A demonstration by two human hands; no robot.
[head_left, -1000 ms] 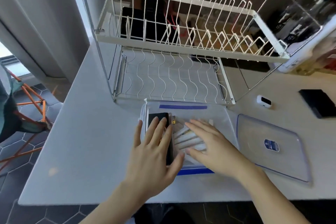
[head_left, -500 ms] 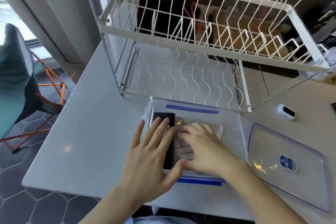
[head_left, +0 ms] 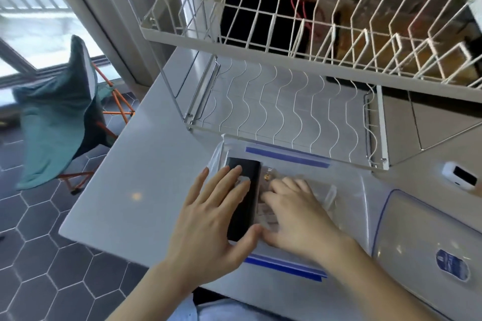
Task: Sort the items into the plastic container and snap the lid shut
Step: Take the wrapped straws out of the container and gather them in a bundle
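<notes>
A clear plastic container point(head_left: 357, 190) with blue latches sits on the grey table in front of the dish rack. Inside it lies a black rectangular device point(head_left: 243, 206) along the left wall, with small pale items beside it, mostly hidden. My left hand point(head_left: 211, 219) rests flat on the black device, fingers spread. My right hand point(head_left: 292, 214) presses down on the pale items in the container's middle, fingers curled. The clear lid point(head_left: 422, 237) with a blue label lies flat on the table to the right of the container.
A white two-tier wire dish rack point(head_left: 287, 86) stands just behind the container. A small white device point(head_left: 461, 177) lies at the right. A teal folding chair point(head_left: 57, 117) stands on the hexagon-tiled floor to the left, beyond the table edge.
The camera has moved closer and to the left. My right hand's fingers have curled over the pale items; the left hand stays on the black device.
</notes>
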